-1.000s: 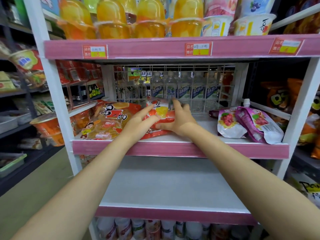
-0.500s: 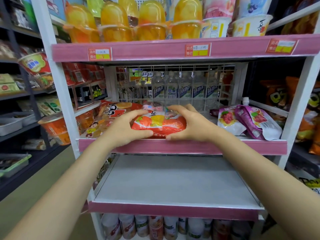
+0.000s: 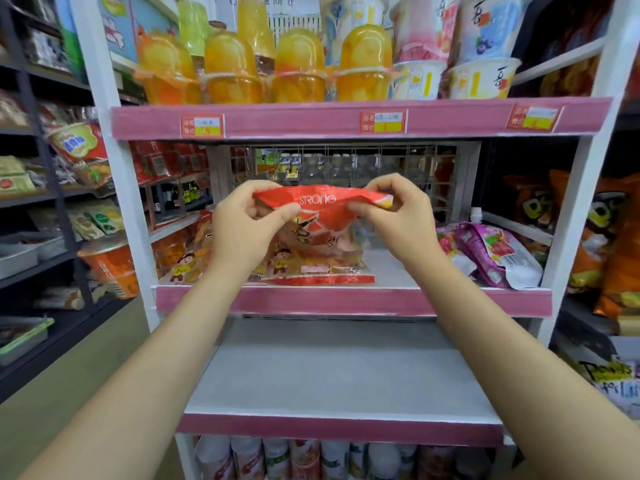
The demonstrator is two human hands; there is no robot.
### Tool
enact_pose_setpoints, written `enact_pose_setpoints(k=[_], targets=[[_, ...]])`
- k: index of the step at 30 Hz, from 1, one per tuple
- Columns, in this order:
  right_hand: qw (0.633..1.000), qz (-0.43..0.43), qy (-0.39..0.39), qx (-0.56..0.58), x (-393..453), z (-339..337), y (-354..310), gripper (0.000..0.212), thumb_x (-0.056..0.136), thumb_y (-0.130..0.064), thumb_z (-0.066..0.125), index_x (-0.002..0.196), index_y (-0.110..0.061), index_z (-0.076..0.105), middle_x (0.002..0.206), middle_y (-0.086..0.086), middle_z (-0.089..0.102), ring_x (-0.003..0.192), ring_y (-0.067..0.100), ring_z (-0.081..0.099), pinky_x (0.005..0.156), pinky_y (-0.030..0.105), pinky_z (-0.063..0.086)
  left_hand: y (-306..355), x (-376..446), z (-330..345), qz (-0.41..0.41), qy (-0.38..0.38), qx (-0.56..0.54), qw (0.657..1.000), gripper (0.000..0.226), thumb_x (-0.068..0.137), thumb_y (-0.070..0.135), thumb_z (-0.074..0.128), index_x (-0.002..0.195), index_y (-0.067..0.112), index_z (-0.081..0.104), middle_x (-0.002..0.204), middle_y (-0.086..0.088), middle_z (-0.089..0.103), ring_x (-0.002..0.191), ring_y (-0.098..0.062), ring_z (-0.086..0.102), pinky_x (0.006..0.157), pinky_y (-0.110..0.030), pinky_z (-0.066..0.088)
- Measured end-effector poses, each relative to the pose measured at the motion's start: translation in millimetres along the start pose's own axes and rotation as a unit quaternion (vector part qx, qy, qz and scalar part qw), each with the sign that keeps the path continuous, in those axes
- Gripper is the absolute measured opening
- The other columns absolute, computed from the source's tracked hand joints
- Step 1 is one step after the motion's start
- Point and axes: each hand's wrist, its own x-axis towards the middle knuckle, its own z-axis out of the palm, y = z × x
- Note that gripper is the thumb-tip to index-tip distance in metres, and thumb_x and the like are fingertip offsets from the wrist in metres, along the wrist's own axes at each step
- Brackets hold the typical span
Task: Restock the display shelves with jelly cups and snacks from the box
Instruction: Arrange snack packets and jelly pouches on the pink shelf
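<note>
A moment ago the orange jelly bag (image 3: 313, 237) lay flat on the middle shelf (image 3: 353, 301) with my palms cupped at its ends; now I have stood it upright, its bottom seam resting on the shelf just behind the pink front lip and its top seal lifted. My left hand (image 3: 247, 225) pinches the top edge at its left corner between thumb and curled fingers, and my right hand (image 3: 398, 211) pinches the same edge at its right corner, so both are clamped on the bag and holding the seal taut.

The bag now faces forward, leaning close against the other orange snack bags (image 3: 183, 261) to its left. The purple pouches (image 3: 491, 254) lie well apart to the right, with bare shelf between. The fruit jelly cups (image 3: 298, 71) fill the top shelf (image 3: 346, 117), and the lower shelf (image 3: 339, 372) is bare.

I judge that this bag is nearly placed: what remains is to let go and see whether it stays standing. It looks soft and top-heavy, so it may slump forward once released. The box is not in view.
</note>
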Motion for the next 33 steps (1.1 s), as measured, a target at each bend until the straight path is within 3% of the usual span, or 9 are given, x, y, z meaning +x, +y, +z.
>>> enact_pose_setpoints(k=[8,10,13,16,19,22,25,29,33], targets=[[0.988,0.097,0.021,0.116,5.7,13.2,-8.5,0.010,0.087,-0.026,0.075,0.085,-0.016,0.073,0.082,-0.004,0.074,0.076,0.004,0.068,0.073,0.023,0.054,2.9,15.1,-0.5,0.011,0.029,0.029,0.999,0.013,0.084,0.032,0.078,0.093,0.030,0.069,0.121,0.005,0.053,0.113,-0.013,0.056,0.094,-0.019,0.047],[0.985,0.123,0.001,0.122,0.3,18.2,-3.4,0.017,0.092,-0.035,0.068,0.083,-0.021,0.072,0.083,-0.007,0.075,0.080,0.007,0.068,0.077,0.027,0.056,-4.6,9.2,-1.4,-0.029,-0.017,-0.047,0.998,0.035,0.080,0.047,0.078,0.110,0.040,0.063,0.126,0.009,0.058,0.117,-0.011,0.058,0.101,-0.033,0.049],[0.981,0.136,0.023,0.135,0.5,26.0,-5.7,0.036,0.096,-0.036,0.062,0.076,-0.006,0.068,0.076,0.000,0.073,0.072,0.011,0.064,0.068,0.031,0.052,-12.8,5.8,-1.8,-0.148,-0.149,-0.140,0.968,0.097,0.044,0.073,0.083,0.126,0.036,0.047,0.118,0.011,0.064,0.106,-0.003,0.062,0.092,-0.023,0.050],[0.984,0.101,0.050,0.137,7.2,34.5,-14.0,0.048,0.095,-0.034,0.065,0.083,0.012,0.063,0.081,0.025,0.069,0.072,0.021,0.059,0.065,0.040,0.048,-14.3,2.6,7.4,-0.153,-0.185,-0.111,0.964,0.070,0.053,0.048,0.087,0.114,0.027,0.060,0.103,0.011,0.074,0.096,-0.006,0.070,0.093,-0.033,0.054],[0.984,0.069,0.070,0.146,19.7,36.5,-19.9,0.056,0.089,-0.042,0.066,0.081,0.014,0.061,0.073,0.024,0.063,0.069,0.020,0.052,0.064,0.037,0.041,-4.3,8.3,18.1,-0.118,-0.113,-0.137,0.977,0.029,0.072,0.036,0.082,0.097,0.027,0.068,0.080,0.016,0.075,0.074,-0.003,0.072,0.064,-0.023,0.057],[0.989,0.063,0.057,0.122,32.8,35.6,-17.7,0.060,0.089,-0.046,0.065,0.086,0.013,0.063,0.087,0.037,0.064,0.070,0.021,0.054,0.066,0.036,0.043,-5.4,19.6,20.9,-0.098,-0.067,-0.162,0.980,0.012,0.081,0.031,0.079,0.088,0.025,0.071,0.084,0.010,0.075,0.083,-0.008,0.071,0.073,-0.026,0.060],[0.989,0.134,-0.006,0.060,30.1,39.7,-4.7,0.047,0.087,-0.055,0.067,0.100,-0.010,0.072,0.097,0.012,0.075,0.088,0.017,0.070,0.086,0.037,0.055,-20.9,16.4,27.3,-0.151,-0.078,-0.158,0.973,0.009,0.084,0.028,0.078,0.089,0.022,0.073,0.084,0.011,0.076,0.082,-0.005,0.071,0.075,-0.024,0.057],[0.959,0.242,-0.148,-0.027,0.7,47.8,11.6,0.070,0.076,-0.056,0.078,0.130,-0.021,0.050,0.116,-0.010,0.064,0.099,0.007,0.062,0.081,0.025,0.049,-48.1,6.6,32.9,-0.255,-0.045,-0.063,0.964,0.069,0.071,0.062,0.078,0.123,0.019,0.063,0.115,0.005,0.070,0.109,-0.015,0.064,0.093,-0.032,0.049],[0.965,0.233,-0.116,-0.035,-3.8,52.0,21.6,0.071,0.076,-0.044,0.083,0.133,-0.021,0.049,0.117,-0.008,0.061,0.108,0.014,0.060,0.089,0.031,0.049,-48.9,7.4,30.7,-0.284,-0.049,-0.044,0.957,0.112,0.055,0.080,0.072,0.144,0.019,0.043,0.141,-0.005,0.056,0.128,-0.028,0.054,0.109,-0.049,0.042]])
